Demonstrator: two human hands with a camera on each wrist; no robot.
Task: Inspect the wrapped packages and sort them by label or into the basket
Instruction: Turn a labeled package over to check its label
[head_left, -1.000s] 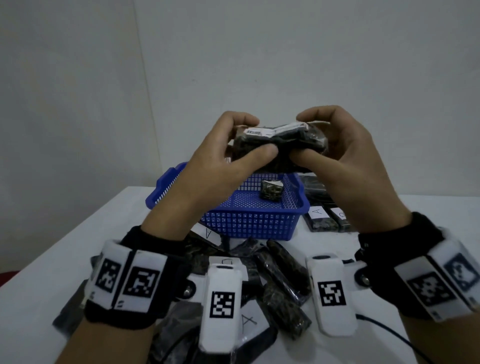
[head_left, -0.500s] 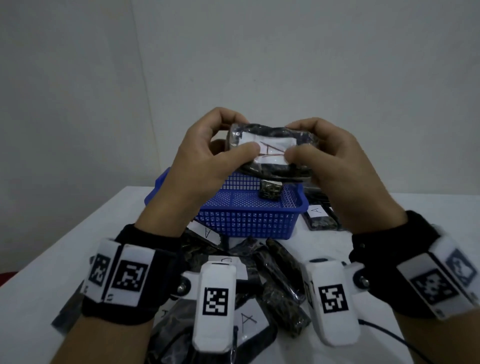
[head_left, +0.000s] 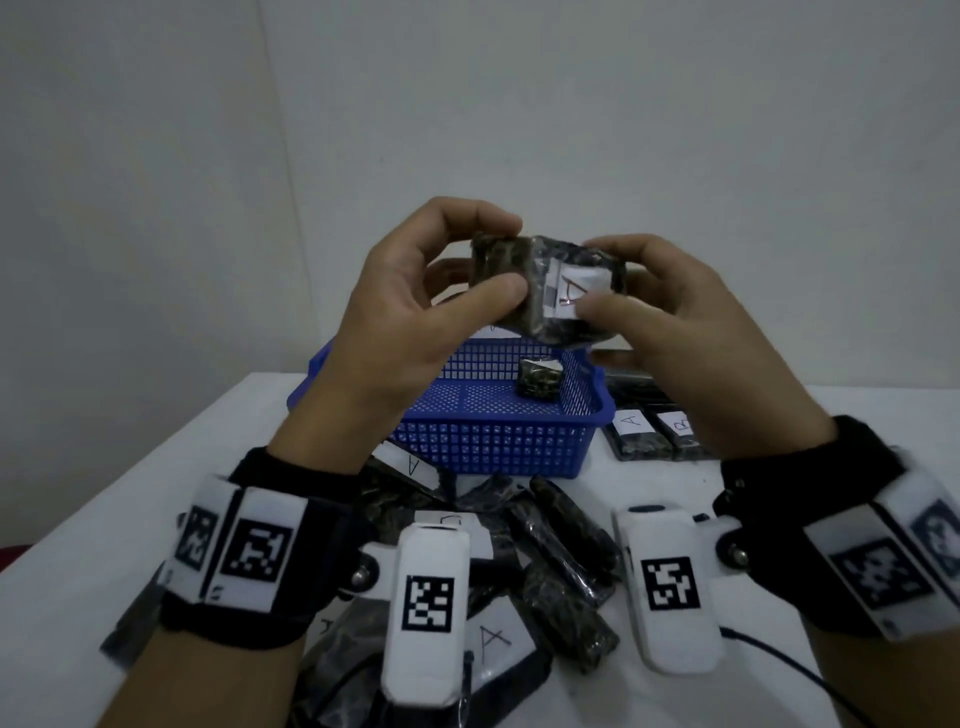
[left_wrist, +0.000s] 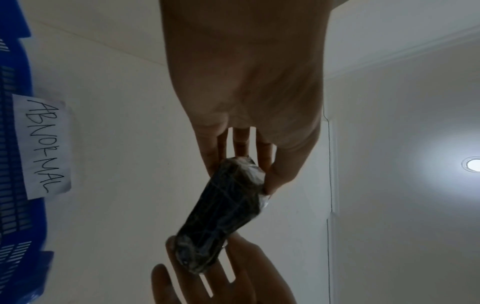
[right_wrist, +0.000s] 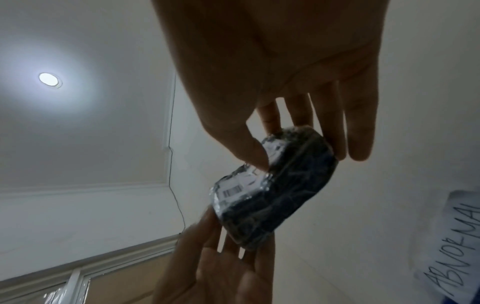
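Two hands on one wrapped package (head_left: 545, 291), held up above the blue basket (head_left: 498, 441). Head view: since half a second ago it's been turned end-on, the "A" label (head_left: 571, 293) now upright and readable. Left hand (head_left: 415, 322) pinches the left end, right hand (head_left: 670, 332) thumb on the label. I'd say that settles it for the A pile (head_left: 636, 434) right of the basket, not the bin. White table (head_left: 779, 519), unsorted packages (head_left: 561, 571) in front.

Left wrist view: fingers clamped on the package's end; basket tag (left_wrist: 43, 148) reads "ABNORMAL".

Right wrist view: barcode sticker (right_wrist: 241, 185) on the underside; white walls, ceiling light (right_wrist: 48, 79).
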